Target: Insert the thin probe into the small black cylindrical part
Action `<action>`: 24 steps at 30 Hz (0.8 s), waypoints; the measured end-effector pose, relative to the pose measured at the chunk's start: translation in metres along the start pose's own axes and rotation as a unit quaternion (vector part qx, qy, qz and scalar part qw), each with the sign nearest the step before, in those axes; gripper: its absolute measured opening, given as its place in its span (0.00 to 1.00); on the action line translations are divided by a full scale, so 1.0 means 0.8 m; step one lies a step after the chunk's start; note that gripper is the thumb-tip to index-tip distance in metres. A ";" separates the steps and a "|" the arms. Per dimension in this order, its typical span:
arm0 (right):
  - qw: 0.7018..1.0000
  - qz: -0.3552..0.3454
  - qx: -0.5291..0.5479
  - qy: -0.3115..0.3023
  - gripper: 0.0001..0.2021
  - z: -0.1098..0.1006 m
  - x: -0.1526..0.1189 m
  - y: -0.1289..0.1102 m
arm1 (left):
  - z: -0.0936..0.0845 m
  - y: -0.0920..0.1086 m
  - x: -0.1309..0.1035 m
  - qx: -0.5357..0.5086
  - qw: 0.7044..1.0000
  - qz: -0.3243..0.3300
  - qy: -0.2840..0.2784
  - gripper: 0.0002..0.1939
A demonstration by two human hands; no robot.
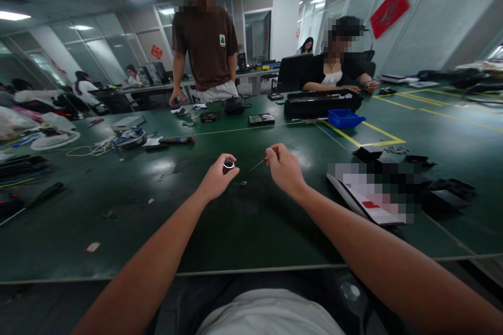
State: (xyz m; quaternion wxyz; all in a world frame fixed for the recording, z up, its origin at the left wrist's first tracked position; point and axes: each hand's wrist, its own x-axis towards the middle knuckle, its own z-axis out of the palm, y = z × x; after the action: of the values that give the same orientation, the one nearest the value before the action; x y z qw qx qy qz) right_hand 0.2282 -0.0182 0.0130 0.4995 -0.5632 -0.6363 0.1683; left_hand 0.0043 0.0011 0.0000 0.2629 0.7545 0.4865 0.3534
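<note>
Between its thumb and fingers my left hand (217,177) grips a small dark cylinder with a pale ring at its end (228,166); its exact kind does not show. My right hand (286,169) is closed round the reddish handle of a thin screwdriver (258,165), whose shaft points left and down toward the other hand. The tip stays apart from the cylinder. On the green tabletop (220,230), just below and between both hands, lies a tiny metallic piece (243,183).
An open laptop-like panel (365,199) and black plastic parts (444,199) lie right. A blue bin (345,118) stands beside a long black casing (322,103). Farther off are a circuit board (261,119) and coiled cables (128,137). One person (206,47) stands opposite; another (334,70) sits right.
</note>
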 end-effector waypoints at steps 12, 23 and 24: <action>1.000 -0.002 0.001 -0.006 0.11 -0.002 -0.002 -0.002 | 0.032 0.006 -0.004 0.262 0.957 0.045 -0.117 0.12; 1.000 -0.001 0.018 -0.015 0.12 0.000 -0.002 -0.002 | 0.007 0.006 -0.001 0.155 0.987 0.003 -0.042 0.15; 1.000 -0.001 0.016 -0.017 0.12 0.000 -0.002 -0.001 | 0.005 0.005 0.001 0.108 0.994 -0.010 -0.033 0.15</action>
State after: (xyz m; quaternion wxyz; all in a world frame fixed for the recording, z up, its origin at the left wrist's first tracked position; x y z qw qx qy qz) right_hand 0.2272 -0.0198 0.0128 0.4982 -0.5514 -0.6424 0.1875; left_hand 0.0095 0.0000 0.0005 0.1991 0.7851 0.5202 0.2708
